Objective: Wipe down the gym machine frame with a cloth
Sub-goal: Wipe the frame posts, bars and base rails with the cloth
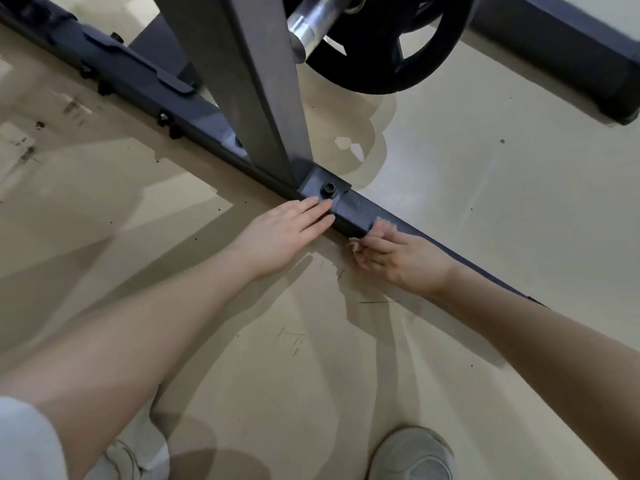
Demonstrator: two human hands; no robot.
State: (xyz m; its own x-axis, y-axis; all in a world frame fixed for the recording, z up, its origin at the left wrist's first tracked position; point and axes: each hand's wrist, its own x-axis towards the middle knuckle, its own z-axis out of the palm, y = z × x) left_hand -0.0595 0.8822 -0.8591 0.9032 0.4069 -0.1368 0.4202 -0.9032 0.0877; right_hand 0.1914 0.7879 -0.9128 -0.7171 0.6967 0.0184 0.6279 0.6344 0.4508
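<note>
The head camera looks down on one dark floor beam point(353, 211) of the gym machine frame, running diagonally across the beige floor point(485, 202). One grey upright post point(256, 98) rises from the beam, and one bolt point(328, 189) sits on the beam's plate just beside the post's foot. Two hands show. The left hand point(284, 233) lies flat with straight fingers, its fingertips touching the beam's near side just below the bolt. The right hand point(398, 258) is a little further along the beam from the bolt, fingers curled, pinching one pinkish cloth point(382, 227) against the beam's near edge. Most of the cloth is hidden by the fingers and blurred. Beyond the post hang one black weight plate point(388, 64) and one chrome bar end point(311, 26), both cut off by the top edge. Two pale shoes, left point(121, 459) and right point(415, 455), are cut off at the bottom edge.
</note>
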